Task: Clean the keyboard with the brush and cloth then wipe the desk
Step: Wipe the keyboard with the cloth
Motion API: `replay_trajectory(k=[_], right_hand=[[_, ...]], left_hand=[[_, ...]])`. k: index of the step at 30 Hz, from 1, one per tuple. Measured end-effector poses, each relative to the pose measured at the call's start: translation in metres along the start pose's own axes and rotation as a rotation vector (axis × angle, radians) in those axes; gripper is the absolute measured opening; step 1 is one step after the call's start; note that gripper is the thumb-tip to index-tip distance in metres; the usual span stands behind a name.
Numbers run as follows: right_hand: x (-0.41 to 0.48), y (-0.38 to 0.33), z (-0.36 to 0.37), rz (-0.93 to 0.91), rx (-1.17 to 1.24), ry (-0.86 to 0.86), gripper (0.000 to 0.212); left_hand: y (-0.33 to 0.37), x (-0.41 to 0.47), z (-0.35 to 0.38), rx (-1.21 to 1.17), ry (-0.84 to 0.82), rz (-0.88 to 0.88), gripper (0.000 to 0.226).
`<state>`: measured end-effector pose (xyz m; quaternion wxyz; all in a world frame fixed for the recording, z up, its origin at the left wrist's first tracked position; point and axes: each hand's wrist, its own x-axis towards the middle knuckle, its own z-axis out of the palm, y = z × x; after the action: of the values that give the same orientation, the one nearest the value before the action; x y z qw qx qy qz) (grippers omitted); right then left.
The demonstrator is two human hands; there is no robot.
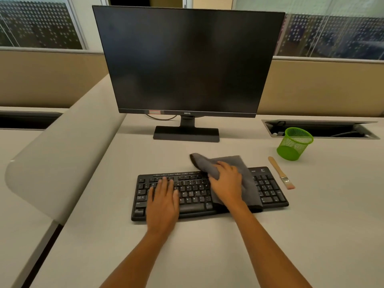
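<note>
The desk [207, 246] is wide and pale, and a dark monitor [187, 59] stands at its back. In front of the monitor lies the black keyboard [193, 194], with its long axis running from left to right across the person.

The grey cloth [248, 183] is spread over the right-middle part of the keyboard. One corner of it reaches past the far edge onto the desk, and the near edge hangs at the front of the keyboard. The number keys at the right end are not covered.

The right hand [227, 183] lies on top of the cloth and presses it down on the keys. Its fingers are nearly straight and close together, pointing away from the person. A fold of cloth rises on the thumb side, and I cannot tell if the thumb pinches it.

The left hand [163, 200] rests flat on the left half of the keyboard, fingers straight and a little apart, holding nothing. I think it steadies the keyboard.

So the cloth is directly under the right fingers, and the bare letter keys lie between the two hands, to the left of the cloth. The next wipe should probably go along the long axis.

A green mesh cup [295, 144] stands at the right. The brush [281, 172] lies just beside the right end of the keyboard, untouched, nearer to the right hand.
</note>
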<state>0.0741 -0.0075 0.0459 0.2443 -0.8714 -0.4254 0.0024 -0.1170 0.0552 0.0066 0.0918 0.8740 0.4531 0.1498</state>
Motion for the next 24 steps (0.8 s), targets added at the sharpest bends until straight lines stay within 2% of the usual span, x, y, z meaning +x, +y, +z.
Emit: replay_trajectory(k=[3,5,8,14,18,21,24], right_hand=[[0.003,0.014,-0.003,0.249,0.047,0.105,0.04],[0.002,0.006,0.002,0.282,0.037,0.091,0.044],[-0.005,-0.025,0.014,0.132,-0.01,-0.028,0.05],[-0.033,-0.089,0.031,-0.32,0.074,-0.285,0.048],[-0.059,-0.082,0.024,-0.489,0.158,-0.381,0.051],[-0.057,-0.051,0.012,-0.401,0.077,-0.306,0.053],[-0.036,-0.034,0.007,-0.091,0.03,-0.149,0.048]], left_hand=[[-0.034,0.007,-0.013,-0.123,0.074,-0.099,0.066],[-0.048,0.008,-0.02,-0.214,0.083,-0.084,0.058],[-0.058,0.006,-0.023,-0.439,0.08,-0.154,0.047],[-0.056,0.005,-0.022,-0.774,0.115,-0.317,0.051],[-0.058,0.004,-0.022,-0.798,0.147,-0.361,0.057],[-0.058,0.004,-0.022,-0.729,0.143,-0.348,0.058],[-0.057,0.004,-0.021,-0.687,0.134,-0.337,0.061]])
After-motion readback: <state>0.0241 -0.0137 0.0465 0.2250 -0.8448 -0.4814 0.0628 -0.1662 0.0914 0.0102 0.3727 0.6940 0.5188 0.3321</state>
